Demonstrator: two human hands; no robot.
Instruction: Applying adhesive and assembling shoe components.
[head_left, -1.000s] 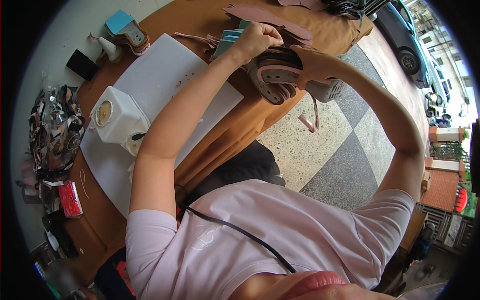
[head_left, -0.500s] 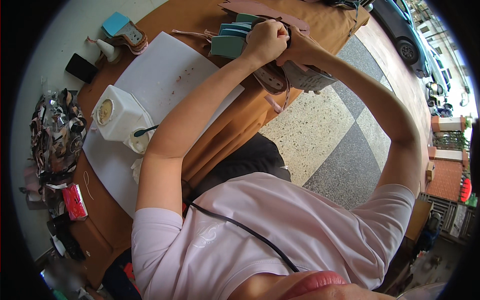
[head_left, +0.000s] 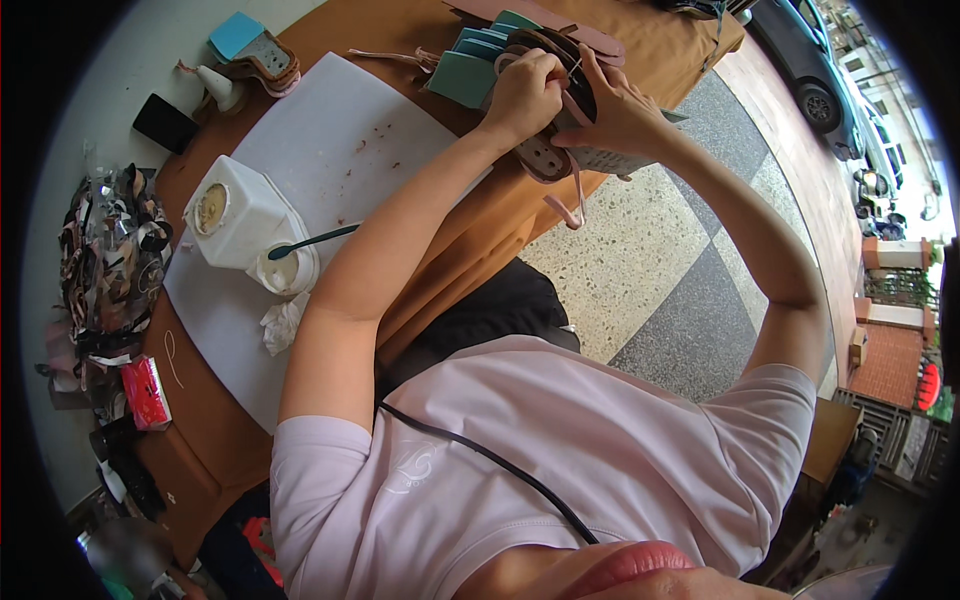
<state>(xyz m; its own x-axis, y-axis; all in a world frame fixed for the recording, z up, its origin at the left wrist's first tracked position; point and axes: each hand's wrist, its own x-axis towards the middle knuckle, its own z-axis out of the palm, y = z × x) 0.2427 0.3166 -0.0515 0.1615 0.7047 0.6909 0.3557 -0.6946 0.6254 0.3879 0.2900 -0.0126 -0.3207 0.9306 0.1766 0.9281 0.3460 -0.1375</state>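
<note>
At the table's far edge, my left hand is closed in a pinch beside a bundle of shoe parts; what sits between its fingers is mostly hidden. My right hand faces it with fingers stretched and thumb apart, over the same bundle. A dark brown sole-shaped piece curves above the two hands. Between them shows a pinkish strap. Below hangs a tan sole piece with holes, and a pale pink strap dangles past the edge. Green-blue foam pieces stand left of my left hand.
On the brown cloth lies a white board with crumbs. It bears a white glue container, and a dark green brush rests in its opening. Nearby are a cone, a black phone-like slab, scraps and a red packet.
My right fingers have spread away from my left hand, baring the strap between them. My left forearm has shifted right, uncovering more of the brush.
</note>
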